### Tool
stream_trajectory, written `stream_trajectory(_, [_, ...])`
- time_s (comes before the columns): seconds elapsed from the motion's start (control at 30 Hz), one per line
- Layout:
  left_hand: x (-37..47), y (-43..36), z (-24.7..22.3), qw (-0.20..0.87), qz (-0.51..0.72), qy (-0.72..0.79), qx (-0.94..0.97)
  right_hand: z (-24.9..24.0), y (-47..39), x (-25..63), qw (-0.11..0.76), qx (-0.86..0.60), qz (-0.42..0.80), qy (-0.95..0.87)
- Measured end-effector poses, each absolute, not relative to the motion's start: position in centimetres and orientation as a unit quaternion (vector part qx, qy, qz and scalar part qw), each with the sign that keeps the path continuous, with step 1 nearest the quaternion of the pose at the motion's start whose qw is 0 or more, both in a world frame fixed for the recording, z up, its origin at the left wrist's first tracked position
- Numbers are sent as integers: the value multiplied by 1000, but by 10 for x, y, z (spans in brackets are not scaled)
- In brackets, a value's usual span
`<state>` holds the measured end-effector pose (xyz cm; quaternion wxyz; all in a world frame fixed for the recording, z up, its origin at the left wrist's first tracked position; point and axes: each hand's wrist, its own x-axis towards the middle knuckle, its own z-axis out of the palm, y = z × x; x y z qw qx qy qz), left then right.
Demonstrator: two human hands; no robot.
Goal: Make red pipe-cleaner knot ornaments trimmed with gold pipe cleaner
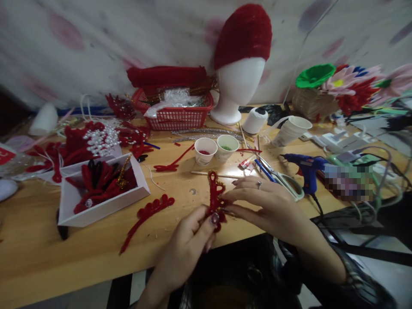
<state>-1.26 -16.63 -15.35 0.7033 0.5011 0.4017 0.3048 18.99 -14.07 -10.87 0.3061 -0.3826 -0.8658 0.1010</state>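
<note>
Over the table's front edge, my left hand (193, 240) pinches a red velvety pipe-cleaner ornament (213, 193) with gold trim, its thumb pressed on the lower part. From the right, my right hand (260, 201) has its fingers closed on the ornament's gold-trimmed side; a ring shows on one finger. The ornament stands upright, with a loop at its top, and its lower end is partly covered by the fingers. To the left on the table lies a curved red scalloped piece (148, 216). A bent red pipe-cleaner piece (169, 166) rests farther back.
A white box (106, 208) of red and black pieces sits left. Behind are two paper cups of beads (206, 156), a red basket (180, 118) and a foam head (238, 86) in a red cap. Scissors (288, 182) and a blue glue gun (307, 167) lie right.
</note>
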Motion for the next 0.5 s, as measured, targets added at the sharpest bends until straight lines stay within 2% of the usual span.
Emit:
stream_trajectory(0.1, [-20,-143,-152,642,351,425,533,-111,-141,195,351,-438,91,-823])
stream_trajectory(0.2, [-32,-117,-135,573,343,421,614,-113,-145,203,402,-478,60,-779])
stream_trajectory(0.37, [-40,-94,-61,392,255,489,736,-111,-149,212,485,-494,13,-721])
stream_trajectory(0.5, [-38,-78,-17,385,198,436,789,-103,-155,217,504,-504,4,-701])
